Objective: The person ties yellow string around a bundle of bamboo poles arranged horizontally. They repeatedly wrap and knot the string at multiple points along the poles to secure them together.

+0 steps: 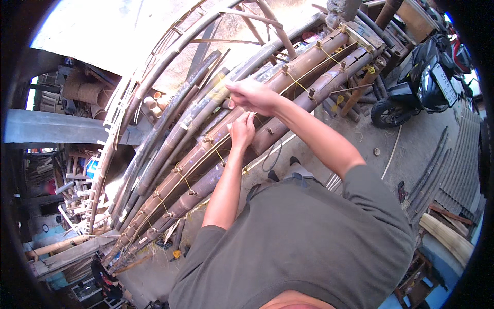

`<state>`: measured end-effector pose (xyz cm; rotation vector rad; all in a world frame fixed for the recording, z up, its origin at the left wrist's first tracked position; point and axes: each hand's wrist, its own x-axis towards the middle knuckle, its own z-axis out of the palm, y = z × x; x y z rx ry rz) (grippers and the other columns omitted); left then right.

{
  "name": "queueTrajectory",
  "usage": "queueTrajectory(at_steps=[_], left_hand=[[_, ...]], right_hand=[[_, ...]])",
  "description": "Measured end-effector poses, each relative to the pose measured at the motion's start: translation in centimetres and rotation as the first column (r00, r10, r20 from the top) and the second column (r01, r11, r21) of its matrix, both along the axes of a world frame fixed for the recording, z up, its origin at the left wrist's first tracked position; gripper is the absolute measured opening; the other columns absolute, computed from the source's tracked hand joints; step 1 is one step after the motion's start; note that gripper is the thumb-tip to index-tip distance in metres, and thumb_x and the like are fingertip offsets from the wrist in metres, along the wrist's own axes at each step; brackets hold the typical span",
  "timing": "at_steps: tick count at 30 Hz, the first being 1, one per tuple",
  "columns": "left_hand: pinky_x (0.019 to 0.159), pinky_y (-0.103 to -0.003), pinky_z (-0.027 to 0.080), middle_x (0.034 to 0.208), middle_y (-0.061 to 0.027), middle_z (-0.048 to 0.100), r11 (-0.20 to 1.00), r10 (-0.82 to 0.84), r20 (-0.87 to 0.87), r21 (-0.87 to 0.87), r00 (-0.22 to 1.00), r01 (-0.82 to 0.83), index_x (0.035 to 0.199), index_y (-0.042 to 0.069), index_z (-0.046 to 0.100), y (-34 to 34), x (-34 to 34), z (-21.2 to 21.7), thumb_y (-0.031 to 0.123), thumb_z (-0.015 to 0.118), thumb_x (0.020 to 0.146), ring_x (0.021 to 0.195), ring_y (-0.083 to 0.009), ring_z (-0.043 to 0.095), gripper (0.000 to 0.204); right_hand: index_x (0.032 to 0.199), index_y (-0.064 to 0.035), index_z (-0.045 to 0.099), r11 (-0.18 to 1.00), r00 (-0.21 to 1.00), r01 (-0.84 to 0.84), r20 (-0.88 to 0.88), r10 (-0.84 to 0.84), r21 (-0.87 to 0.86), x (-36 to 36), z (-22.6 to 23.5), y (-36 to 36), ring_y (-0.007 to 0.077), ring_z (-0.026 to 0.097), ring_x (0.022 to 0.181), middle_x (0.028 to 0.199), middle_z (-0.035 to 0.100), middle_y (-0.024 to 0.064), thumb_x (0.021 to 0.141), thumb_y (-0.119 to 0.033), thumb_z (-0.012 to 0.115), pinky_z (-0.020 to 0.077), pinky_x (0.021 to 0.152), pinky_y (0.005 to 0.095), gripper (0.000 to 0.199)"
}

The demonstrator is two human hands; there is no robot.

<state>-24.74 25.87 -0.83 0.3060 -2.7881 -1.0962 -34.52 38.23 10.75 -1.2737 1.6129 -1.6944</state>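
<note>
From the head view, we see our left hand [242, 130] at the long brown poles [310, 57], its fingers curled in close together. Our right hand [254, 96] is just beside it, fingers bent, but we cannot tell if they are closed or what either one holds. Yellow string [295, 82] runs between small pegs [311, 93] on the poles, and a black motorbike [424, 85] stands off to the right

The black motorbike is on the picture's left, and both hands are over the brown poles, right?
Not quite: the head view shows the black motorbike on the right. The left hand and right hand are over the brown poles, as you said.
</note>
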Motion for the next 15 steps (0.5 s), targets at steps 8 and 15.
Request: queueTrajectory(at_steps=[8, 15], left_hand=[[0.066, -0.033, 0.045, 0.079, -0.0074, 0.069, 0.945, 0.005, -0.001, 0.328, 1.000, -0.004, 0.100, 0.002, 0.069, 0.9, -1.7, 3.7, 0.026, 0.057, 0.097, 0.072, -0.0160, 0.062, 0.027], [0.068, -0.030, 0.050, 0.084, -0.0114, 0.070, 0.900, 0.073, -0.169, -0.414, 0.983, -0.138, 0.105, 0.002, 0.068, -4.6, -12.2, -0.3, 0.022, 0.055, 0.096, 0.079, -0.0145, 0.068, 0.026]], right_hand=[[0.073, -0.0020, 0.067, 0.882, 0.980, 0.127, -0.196, -0.040, 0.454, 13.8, -10.9, 7.2, 0.0414, 0.064, 0.073, 0.072, 0.065, 0.0209, 0.091, -0.030, 0.051, 0.0502, 0.069, 0.0506, 0.037], [0.077, -0.0043, 0.070, 0.681, 0.880, 0.346, -0.474, 0.002, 0.645, 16.3, -13.1, 4.8, 0.0352, 0.067, 0.076, 0.077, 0.069, 0.0185, 0.082, -0.023, 0.057, 0.0511, 0.071, 0.0478, 0.023]])
